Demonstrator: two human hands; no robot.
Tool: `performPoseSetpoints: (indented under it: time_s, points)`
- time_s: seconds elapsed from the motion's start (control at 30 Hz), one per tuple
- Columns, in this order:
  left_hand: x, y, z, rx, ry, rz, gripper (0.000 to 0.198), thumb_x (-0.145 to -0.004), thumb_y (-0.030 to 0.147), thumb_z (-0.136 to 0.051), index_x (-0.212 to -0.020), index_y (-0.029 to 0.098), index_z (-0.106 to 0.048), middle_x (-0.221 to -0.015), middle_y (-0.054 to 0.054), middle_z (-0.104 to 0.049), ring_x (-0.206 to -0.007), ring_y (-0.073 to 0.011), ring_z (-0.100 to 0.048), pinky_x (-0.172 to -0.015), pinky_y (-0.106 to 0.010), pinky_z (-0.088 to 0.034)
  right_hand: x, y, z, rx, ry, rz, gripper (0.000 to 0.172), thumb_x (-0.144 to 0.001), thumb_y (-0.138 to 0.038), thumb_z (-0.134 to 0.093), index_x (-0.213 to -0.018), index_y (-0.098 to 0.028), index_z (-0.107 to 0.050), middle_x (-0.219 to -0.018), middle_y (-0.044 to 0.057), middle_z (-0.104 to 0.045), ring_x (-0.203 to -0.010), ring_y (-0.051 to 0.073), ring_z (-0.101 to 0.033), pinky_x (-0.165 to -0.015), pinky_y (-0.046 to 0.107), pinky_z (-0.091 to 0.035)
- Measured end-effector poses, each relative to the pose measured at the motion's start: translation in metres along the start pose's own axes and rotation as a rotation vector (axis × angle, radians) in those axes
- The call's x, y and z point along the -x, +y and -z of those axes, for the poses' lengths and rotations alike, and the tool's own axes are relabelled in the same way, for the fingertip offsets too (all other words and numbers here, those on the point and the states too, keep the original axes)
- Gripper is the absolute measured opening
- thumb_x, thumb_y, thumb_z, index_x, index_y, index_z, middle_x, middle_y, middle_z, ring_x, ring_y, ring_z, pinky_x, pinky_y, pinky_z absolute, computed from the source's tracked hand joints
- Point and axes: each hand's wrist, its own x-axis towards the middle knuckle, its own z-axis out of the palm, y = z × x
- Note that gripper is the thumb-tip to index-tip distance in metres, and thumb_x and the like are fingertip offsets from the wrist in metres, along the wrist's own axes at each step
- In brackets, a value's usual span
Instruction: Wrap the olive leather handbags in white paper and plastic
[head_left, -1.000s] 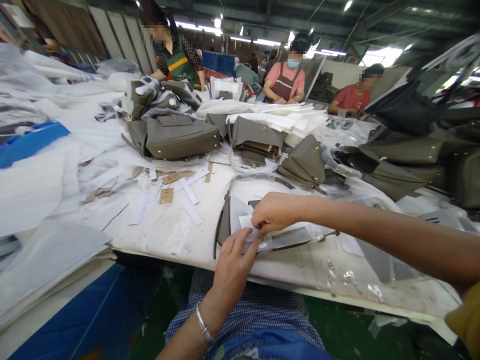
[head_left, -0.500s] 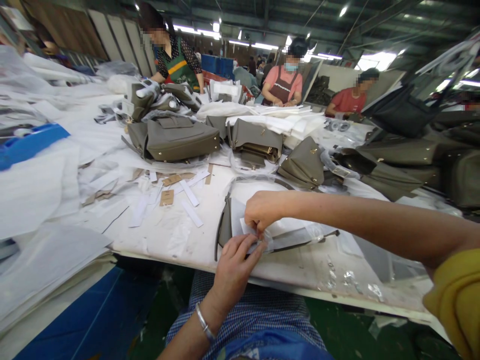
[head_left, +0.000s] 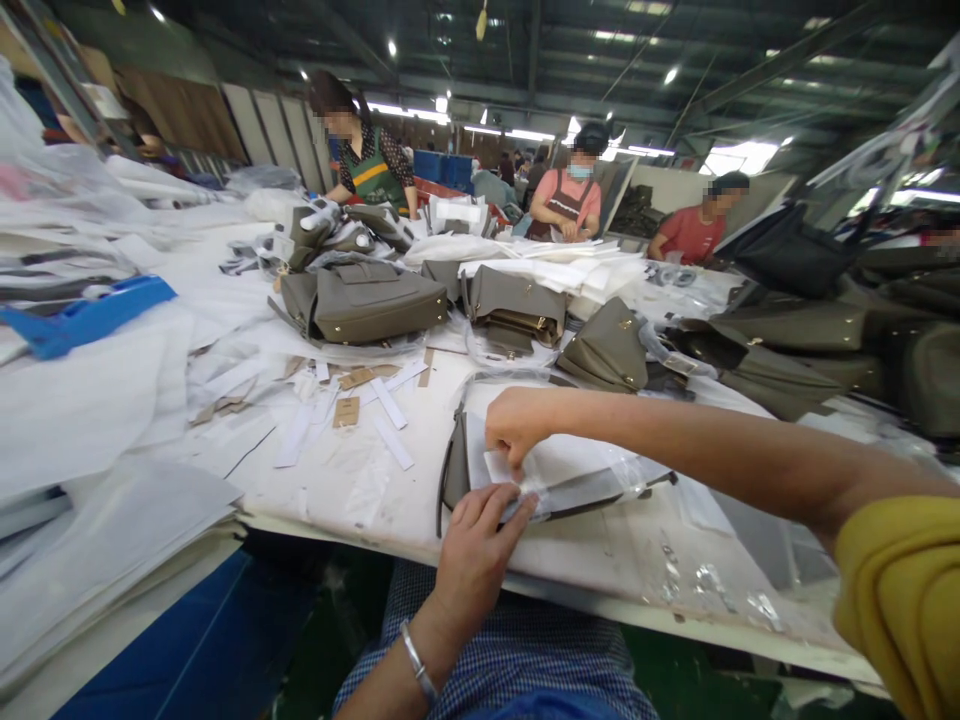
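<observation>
An olive-grey handbag [head_left: 455, 470] lies in front of me at the table's near edge, largely covered by white wrapping sheet [head_left: 577, 455]. A strap wrapped in clear plastic [head_left: 577, 495] crosses its near side. My left hand [head_left: 480, 545], with a silver bangle at the wrist, holds this wrapped strap down between thumb and fingers. Just above it, my right hand [head_left: 517, 425] is curled closed, its fingertips pointing down at the sheet. Whatever those fingers pinch is hidden.
More olive handbags [head_left: 379, 305] stand beyond, with another pile [head_left: 795, 330] at right. Paper strips [head_left: 390, 405] and a brown tag [head_left: 346, 411] lie left of my work. Large white sheets [head_left: 112, 540] overhang the left edge. Several people [head_left: 566, 195] work across the table [head_left: 315, 490].
My right hand has risen slightly away from my left fingertips, leaving a small gap. The left hand keeps its hold on the wrapped strap. The whole view has shifted a little.
</observation>
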Motion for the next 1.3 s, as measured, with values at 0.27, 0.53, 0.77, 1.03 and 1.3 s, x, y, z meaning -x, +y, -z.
performPoseSetpoints:
  time_s: [0.27, 0.53, 0.77, 1.03, 1.3]
  points:
    - [0.001, 0.002, 0.000, -0.017, -0.035, 0.036, 0.041, -0.094, 0.022, -0.057, -0.134, 0.030, -0.057, -0.125, -0.006, -0.063, -0.117, -0.0228, -0.055, -0.097, -0.039, -0.047, -0.014, 0.041, -0.018, -0.306, -0.001, -0.096, 0.045, -0.058, -0.061, -0.082, -0.069, -0.019, -0.073, -0.058, -0.003, -0.065, -0.053, 0.011, -0.050, -0.055, 0.026, -0.028]
    - [0.000, 0.002, -0.003, -0.098, 0.030, -0.069, 0.037, -0.098, 0.021, -0.048, -0.134, 0.024, -0.057, -0.136, -0.003, -0.062, -0.125, -0.0226, -0.054, -0.105, -0.042, -0.045, -0.001, 0.066, -0.031, -0.510, 0.303, -0.305, 0.030, -0.077, -0.042, -0.073, -0.086, -0.014, -0.075, -0.080, 0.006, -0.075, -0.071, 0.017, -0.064, -0.063, 0.025, -0.041]
    - [0.001, 0.004, -0.006, -0.121, 0.081, -0.068, 0.038, -0.103, 0.024, -0.038, -0.135, 0.025, -0.056, -0.132, 0.000, -0.065, -0.123, -0.0194, -0.057, -0.107, -0.040, -0.041, 0.029, 0.025, -0.068, -0.667, 0.335, -0.233, 0.080, -0.073, -0.057, -0.073, -0.141, -0.019, -0.053, -0.139, 0.012, -0.059, -0.124, 0.028, -0.056, -0.106, 0.034, -0.040]
    - [0.000, 0.007, -0.007, -0.097, 0.078, -0.040, 0.039, -0.101, 0.017, -0.039, -0.133, 0.026, -0.058, -0.128, 0.000, -0.068, -0.122, -0.0199, -0.059, -0.103, -0.041, -0.043, 0.004, 0.040, -0.079, -0.961, 0.275, -0.360, 0.071, -0.064, -0.047, -0.080, -0.125, -0.014, -0.065, -0.120, 0.007, -0.069, -0.106, 0.023, -0.064, -0.088, 0.026, -0.047]
    - [0.018, 0.010, -0.009, -0.084, 0.039, -0.123, 0.032, -0.097, 0.015, -0.048, -0.121, 0.027, -0.065, -0.133, 0.000, -0.065, -0.133, -0.0212, -0.050, -0.117, -0.051, -0.028, -0.003, 0.037, -0.099, -0.925, 0.457, -0.423, 0.037, -0.078, -0.043, -0.069, -0.106, -0.019, -0.076, -0.101, 0.002, -0.075, -0.094, 0.020, -0.066, -0.082, 0.024, -0.046]
